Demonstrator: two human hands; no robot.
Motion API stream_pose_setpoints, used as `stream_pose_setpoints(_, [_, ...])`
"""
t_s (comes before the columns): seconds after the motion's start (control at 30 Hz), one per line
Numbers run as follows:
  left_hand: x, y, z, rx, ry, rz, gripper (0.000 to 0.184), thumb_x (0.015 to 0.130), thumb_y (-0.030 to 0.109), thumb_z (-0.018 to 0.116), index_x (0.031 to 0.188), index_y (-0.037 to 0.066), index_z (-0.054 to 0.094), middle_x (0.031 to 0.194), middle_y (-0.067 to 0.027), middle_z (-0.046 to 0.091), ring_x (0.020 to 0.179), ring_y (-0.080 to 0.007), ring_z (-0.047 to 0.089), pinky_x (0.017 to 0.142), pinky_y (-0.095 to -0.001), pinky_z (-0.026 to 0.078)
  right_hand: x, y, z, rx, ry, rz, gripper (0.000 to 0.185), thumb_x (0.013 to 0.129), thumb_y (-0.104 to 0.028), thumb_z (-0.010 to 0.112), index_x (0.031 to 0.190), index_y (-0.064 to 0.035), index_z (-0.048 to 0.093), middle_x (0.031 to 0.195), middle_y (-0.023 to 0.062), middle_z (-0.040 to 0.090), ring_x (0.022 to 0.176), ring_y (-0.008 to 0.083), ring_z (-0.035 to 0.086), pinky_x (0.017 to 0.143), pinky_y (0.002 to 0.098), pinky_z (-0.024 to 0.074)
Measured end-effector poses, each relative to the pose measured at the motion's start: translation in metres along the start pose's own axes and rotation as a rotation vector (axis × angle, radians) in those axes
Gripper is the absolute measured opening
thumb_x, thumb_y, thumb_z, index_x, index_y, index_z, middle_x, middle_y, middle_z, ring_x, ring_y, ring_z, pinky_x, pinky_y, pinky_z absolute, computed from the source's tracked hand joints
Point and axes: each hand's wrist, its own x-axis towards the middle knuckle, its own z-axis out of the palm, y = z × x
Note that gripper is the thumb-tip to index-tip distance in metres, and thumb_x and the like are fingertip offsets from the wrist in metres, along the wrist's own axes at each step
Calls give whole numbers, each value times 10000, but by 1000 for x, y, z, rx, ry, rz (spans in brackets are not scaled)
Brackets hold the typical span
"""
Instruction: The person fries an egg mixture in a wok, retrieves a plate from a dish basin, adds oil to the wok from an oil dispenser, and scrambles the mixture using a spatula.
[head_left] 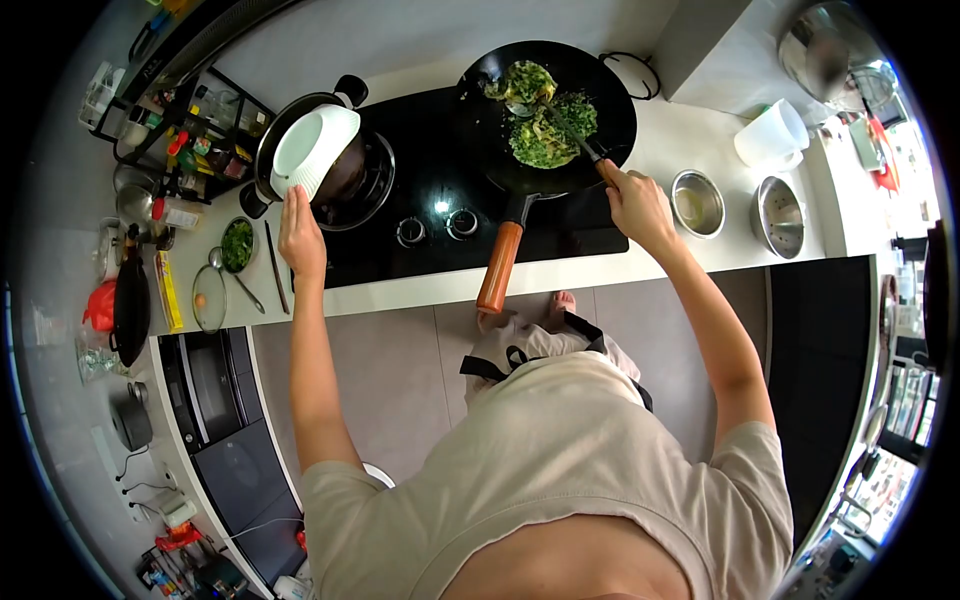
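Observation:
My left hand (302,238) grips the edge of a pale green ribbed bowl (330,140), which is tilted over the dark pot (267,150) on the left burner. The inside of the pot is mostly hidden by the bowl. My right hand (642,208) is closed around the wooden handle of a spatula (582,143). Its blade reaches into chopped green food (543,140) with yellowish bits in the black wok (612,110). The wok's orange-brown handle (500,268) points toward me over the counter edge.
Two steel bowls (698,203) and a white jug (770,137) stand right of the stove. On the left are a bowl of chopped greens (237,246), a glass lid (209,297), a spoon, a chopstick-like stick (276,268) and a spice rack (205,140).

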Motion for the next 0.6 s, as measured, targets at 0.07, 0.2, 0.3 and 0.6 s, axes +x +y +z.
stream_pose_setpoints(0.07, [0, 0, 1, 9, -5, 0, 338, 929, 47, 531, 1263, 44, 584, 1236, -141, 620, 1134, -286, 607, 927, -349, 517, -6, -8, -5, -146, -11, 10, 475, 851, -87, 541, 1320, -147, 490, 886, 166, 614, 757, 346, 656, 654, 456, 532])
stream_pose_setpoints(0.2, [0, 0, 2, 12, -9, -4, 340, 929, 45, 530, 1266, 44, 583, 1233, -149, 620, 1133, -289, 607, 925, -352, 519, -28, -14, 12, -323, 58, -75, 556, 783, -32, 570, 1324, -141, 503, 937, 105, 533, 772, 285, 644, 611, 407, 536])
stream_pose_setpoints(0.3, [1, 0, 1, 4, -1, 3, 339, 929, 46, 531, 1264, 44, 585, 1231, -155, 620, 1134, -289, 606, 925, -353, 520, -48, -11, 18, -332, 135, -159, 569, 784, -33, 569, 1334, -165, 511, 927, 89, 514, 759, 270, 632, 606, 401, 534])
stream_pose_setpoints(0.6, [0, 1, 1, 11, -20, -4, 334, 930, 44, 529, 1258, 42, 591, 1235, -159, 617, 1141, -288, 603, 939, -355, 510, -44, 6, -24, 393, 30, 25, 451, 795, -115, 611, 1245, -79, 614, 771, 141, 646, 671, 255, 647, 602, 357, 488])
